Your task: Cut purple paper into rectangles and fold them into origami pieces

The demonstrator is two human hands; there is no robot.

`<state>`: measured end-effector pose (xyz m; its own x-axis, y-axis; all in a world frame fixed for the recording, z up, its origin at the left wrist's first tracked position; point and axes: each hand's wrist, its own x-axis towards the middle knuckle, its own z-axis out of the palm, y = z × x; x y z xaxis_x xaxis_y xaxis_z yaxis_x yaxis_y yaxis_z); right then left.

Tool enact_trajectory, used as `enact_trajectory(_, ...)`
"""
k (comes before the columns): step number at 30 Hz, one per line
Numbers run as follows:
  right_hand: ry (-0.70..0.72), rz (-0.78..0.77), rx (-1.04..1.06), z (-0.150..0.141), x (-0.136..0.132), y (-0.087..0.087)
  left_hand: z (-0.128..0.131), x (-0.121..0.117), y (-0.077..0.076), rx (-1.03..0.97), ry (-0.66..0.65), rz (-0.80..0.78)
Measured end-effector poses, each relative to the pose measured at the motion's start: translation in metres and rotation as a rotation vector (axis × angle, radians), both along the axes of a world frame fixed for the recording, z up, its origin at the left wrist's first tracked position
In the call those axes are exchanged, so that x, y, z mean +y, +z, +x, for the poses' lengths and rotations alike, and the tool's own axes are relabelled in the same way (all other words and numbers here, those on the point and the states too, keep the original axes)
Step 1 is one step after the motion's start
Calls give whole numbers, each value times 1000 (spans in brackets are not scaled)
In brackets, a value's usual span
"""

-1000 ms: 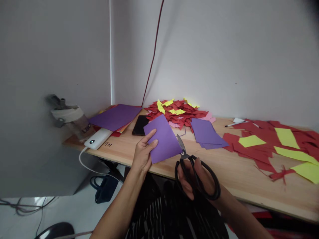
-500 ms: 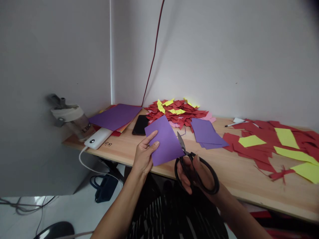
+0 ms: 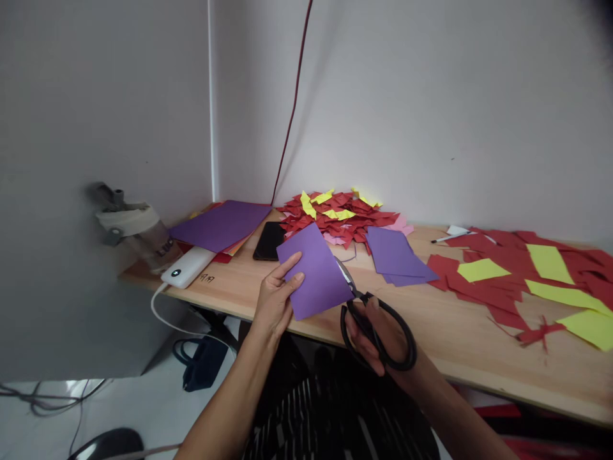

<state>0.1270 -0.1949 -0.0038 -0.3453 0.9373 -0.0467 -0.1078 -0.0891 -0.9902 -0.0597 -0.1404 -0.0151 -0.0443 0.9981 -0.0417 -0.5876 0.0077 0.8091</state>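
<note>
My left hand (image 3: 275, 299) pinches the lower left corner of a purple paper sheet (image 3: 316, 268), held up above the front edge of the wooden table (image 3: 450, 332). My right hand (image 3: 383, 335) grips black scissors (image 3: 371, 316) through the handle loops. The blades touch the sheet's right edge and look nearly closed on it.
A heap of red and yellow paper scraps (image 3: 338, 214) lies at the back. Purple sheets (image 3: 395, 254) rest right of it, a larger purple sheet (image 3: 223, 223) left. A black phone (image 3: 269, 241) and white power bank (image 3: 188, 267) sit nearby. Red and yellow pieces (image 3: 527, 275) cover the right side.
The scissors have moved up and left into the sheet's right edge, and the handle loops have drawn closer together. The left hand and paper have barely moved.
</note>
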Motion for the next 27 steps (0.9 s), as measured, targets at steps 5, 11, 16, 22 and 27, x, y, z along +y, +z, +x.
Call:
enact_trajectory(5, 37, 13, 56, 2, 0, 2, -2, 1, -6, 100, -85, 115)
enact_trajectory(11, 33, -14, 55, -3, 0, 10, -7, 2, -9, 308, -111, 168)
enact_trajectory(16, 109, -90, 80, -2, 0, 12, -9, -2, -2, 390, -85, 186)
enact_trajectory(22, 114, -144, 145, 1, 1, 15, -14, -7, 7, 345, -232, 250)
enact_trajectory(27, 105, -135, 195, 1, 0, 17, -17, -10, 10, 396, -364, 284)
